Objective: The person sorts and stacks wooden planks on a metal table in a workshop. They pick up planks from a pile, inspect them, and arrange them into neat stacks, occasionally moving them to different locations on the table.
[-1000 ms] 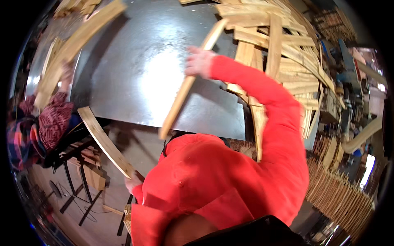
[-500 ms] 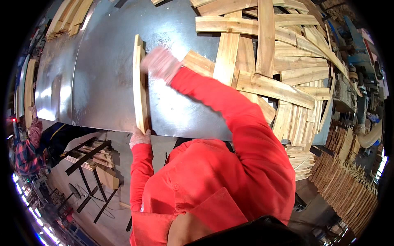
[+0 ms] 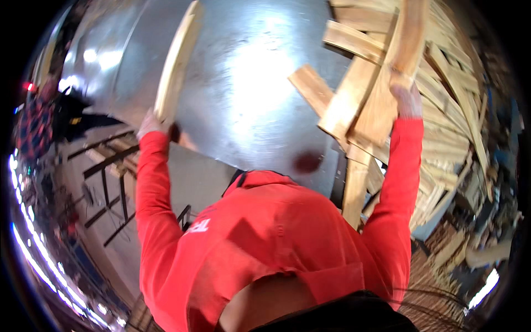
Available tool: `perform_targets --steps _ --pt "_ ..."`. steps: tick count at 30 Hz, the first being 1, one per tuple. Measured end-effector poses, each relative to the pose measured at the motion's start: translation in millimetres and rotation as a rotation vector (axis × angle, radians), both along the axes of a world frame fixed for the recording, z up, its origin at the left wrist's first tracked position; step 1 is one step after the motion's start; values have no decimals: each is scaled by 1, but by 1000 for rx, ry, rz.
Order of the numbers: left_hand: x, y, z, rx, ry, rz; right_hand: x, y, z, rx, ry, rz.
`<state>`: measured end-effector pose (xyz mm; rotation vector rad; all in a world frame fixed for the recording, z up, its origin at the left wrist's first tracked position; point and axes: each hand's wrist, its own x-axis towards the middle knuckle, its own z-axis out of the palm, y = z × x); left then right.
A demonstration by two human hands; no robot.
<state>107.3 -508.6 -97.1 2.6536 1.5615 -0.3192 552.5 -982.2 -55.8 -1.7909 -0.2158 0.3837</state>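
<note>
My left hand (image 3: 148,124) is closed on the near end of a pale wooden slat (image 3: 176,63), which points away from me over the metal table (image 3: 221,127). On the right, my right hand (image 3: 406,99) grips the near end of a broader brown wooden board (image 3: 409,41), holding it above the pile. Both hands wear thin pale gloves. Under and around that board lie loose wooden boards (image 3: 348,102), crossing one another at odd angles. A shorter wooden piece (image 3: 311,87) sticks out of the pile's left side onto the metal.
A person in a plaid shirt (image 3: 36,124) stands at the far left. Dark metal frames (image 3: 113,160) with wood on them stand on the floor beyond the table's near edge. Stacked wooden strips (image 3: 431,276) lie at the lower right.
My right hand has swung from beside the slat to the right and now holds a board from the pile. The slat in my left hand has shifted left and tilted; the view has turned.
</note>
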Motion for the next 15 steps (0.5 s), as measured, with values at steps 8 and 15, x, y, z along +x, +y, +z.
perform_targets --steps 8,15 --pt "188 -195 -5 -1414 -1004 56 -121 115 -40 -53 -41 645" --pt "170 -159 -39 -1173 -938 240 131 36 -30 -1547 -634 479"
